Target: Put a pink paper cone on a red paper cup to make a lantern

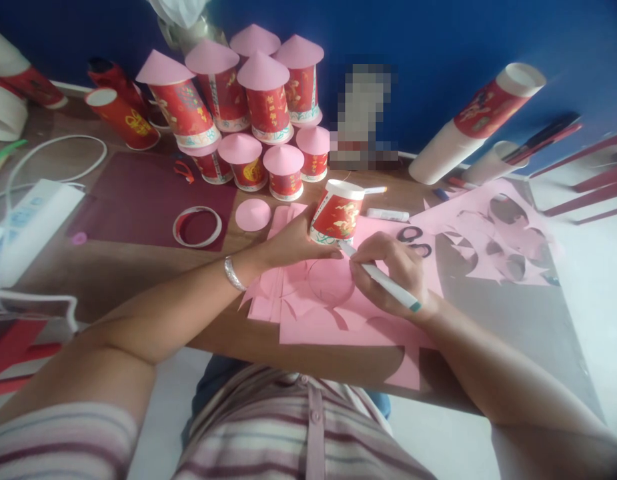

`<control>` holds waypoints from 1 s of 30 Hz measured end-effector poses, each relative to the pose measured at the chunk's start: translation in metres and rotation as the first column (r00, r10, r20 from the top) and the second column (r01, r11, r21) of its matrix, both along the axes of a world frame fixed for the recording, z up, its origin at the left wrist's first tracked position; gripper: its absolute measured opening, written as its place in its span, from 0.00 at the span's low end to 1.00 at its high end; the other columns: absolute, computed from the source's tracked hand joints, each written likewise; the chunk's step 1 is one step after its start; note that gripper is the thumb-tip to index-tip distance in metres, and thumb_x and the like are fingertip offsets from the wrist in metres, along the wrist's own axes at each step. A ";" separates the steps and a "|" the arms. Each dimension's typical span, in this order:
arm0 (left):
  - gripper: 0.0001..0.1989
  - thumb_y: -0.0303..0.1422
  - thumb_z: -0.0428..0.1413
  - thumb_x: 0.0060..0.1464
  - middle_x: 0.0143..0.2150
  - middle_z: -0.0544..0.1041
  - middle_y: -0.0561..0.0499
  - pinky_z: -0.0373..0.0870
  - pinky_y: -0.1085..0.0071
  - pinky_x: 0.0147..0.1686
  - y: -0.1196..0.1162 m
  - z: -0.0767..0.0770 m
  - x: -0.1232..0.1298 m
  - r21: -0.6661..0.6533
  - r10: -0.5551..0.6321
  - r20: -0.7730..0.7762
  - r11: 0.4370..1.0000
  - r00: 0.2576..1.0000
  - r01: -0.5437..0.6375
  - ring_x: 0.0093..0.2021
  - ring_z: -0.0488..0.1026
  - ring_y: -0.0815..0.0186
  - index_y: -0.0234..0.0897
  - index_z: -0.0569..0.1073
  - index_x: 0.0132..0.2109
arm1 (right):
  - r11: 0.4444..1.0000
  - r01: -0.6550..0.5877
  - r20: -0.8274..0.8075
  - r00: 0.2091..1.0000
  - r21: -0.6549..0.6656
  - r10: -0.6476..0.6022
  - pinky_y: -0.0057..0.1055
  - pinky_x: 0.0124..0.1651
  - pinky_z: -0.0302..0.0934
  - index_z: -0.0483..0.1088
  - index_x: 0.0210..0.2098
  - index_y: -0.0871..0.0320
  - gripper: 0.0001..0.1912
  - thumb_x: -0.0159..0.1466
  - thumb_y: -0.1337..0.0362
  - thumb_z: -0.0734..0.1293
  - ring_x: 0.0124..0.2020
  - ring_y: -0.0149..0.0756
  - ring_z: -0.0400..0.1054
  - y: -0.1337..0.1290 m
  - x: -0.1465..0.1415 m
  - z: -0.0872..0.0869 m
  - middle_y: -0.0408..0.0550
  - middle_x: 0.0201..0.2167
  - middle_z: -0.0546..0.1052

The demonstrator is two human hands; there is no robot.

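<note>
Head camera: from my remote seat I see the left hand (297, 241) with its fingers wrapped around a red-and-white paper cup (341, 217) over the middle of the pink sheets (333, 330). The right hand (394, 270) has its fingers drawn narrow around a white marker (388, 281) with a green end; its tip reaches the cup's lower edge, though I can't tell whether it touches.

I look for writing. The cup bears a gold figure and a white strip of dark marks too small for me to read. On the far left, the cone-topped cups (265, 110) carry gold characters I can't make out, and a red cup (131, 120) left of them has a round gold emblem. Pale blue lettering runs along the white block (43, 213) at left, also illegible to me.

For room, I see brown tabletop (363, 367) running between the pink sheets and the near edge. Scissors (413, 241) lie just beyond the right hand, their handles showing. To the right, a cut-out pink sheet (481, 223) reaches the tabletop's right edge. To the left, a tape ring (177, 230) and a pink disc (253, 215) sit beyond the left forearm.
</note>
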State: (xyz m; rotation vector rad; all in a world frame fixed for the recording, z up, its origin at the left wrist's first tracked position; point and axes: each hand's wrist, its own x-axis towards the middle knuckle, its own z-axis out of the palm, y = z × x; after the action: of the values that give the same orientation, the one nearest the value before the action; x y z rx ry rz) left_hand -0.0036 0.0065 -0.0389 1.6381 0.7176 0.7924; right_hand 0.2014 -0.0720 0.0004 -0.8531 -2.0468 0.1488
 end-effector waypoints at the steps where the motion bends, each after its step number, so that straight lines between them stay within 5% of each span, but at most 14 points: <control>1: 0.36 0.48 0.75 0.44 0.55 0.80 0.40 0.78 0.50 0.53 0.000 0.000 0.000 -0.003 -0.010 0.001 1.000 1.000 0.010 0.56 0.78 0.47 0.39 0.71 0.56 | 1.000 -0.013 -0.002 1.000 -0.003 0.013 0.28 0.26 0.66 0.68 0.38 0.53 0.08 0.64 0.74 0.67 0.26 0.31 0.72 0.000 0.000 0.000 0.42 0.28 0.76; 6: 0.39 0.45 0.76 0.43 0.56 0.79 0.40 0.77 0.50 0.54 -0.001 0.002 -0.001 -0.048 0.013 0.000 0.999 1.000 -0.013 0.56 0.78 0.48 0.39 0.70 0.58 | 0.998 -0.059 -0.037 0.998 0.006 0.059 0.29 0.26 0.66 0.67 0.39 0.52 0.10 0.64 0.74 0.67 0.26 0.32 0.72 -0.001 0.003 0.000 0.41 0.28 0.74; 12: 0.41 0.47 0.74 0.46 0.60 0.79 0.39 0.76 0.50 0.58 0.001 0.006 -0.005 -0.139 -0.034 0.060 0.989 0.998 0.042 0.61 0.77 0.47 0.38 0.68 0.62 | 1.000 0.025 0.011 1.000 0.015 -0.025 0.29 0.25 0.66 0.67 0.38 0.52 0.11 0.63 0.75 0.68 0.25 0.32 0.71 -0.001 0.003 0.004 0.40 0.26 0.74; 30: 0.41 0.46 0.74 0.46 0.59 0.79 0.40 0.75 0.47 0.59 0.002 0.006 -0.004 -0.124 -0.046 0.063 0.991 0.997 0.054 0.61 0.76 0.46 0.39 0.68 0.62 | 1.000 0.013 0.017 1.000 -0.021 -0.013 0.27 0.26 0.62 0.67 0.36 0.54 0.08 0.64 0.74 0.67 0.25 0.30 0.70 -0.001 0.002 0.001 0.40 0.26 0.74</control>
State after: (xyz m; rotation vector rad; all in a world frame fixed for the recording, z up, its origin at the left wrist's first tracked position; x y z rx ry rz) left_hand -0.0074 0.0082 -0.0328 1.5072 0.6679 0.7430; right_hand 0.2037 -0.0729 0.0018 -0.8832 -2.0586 0.1563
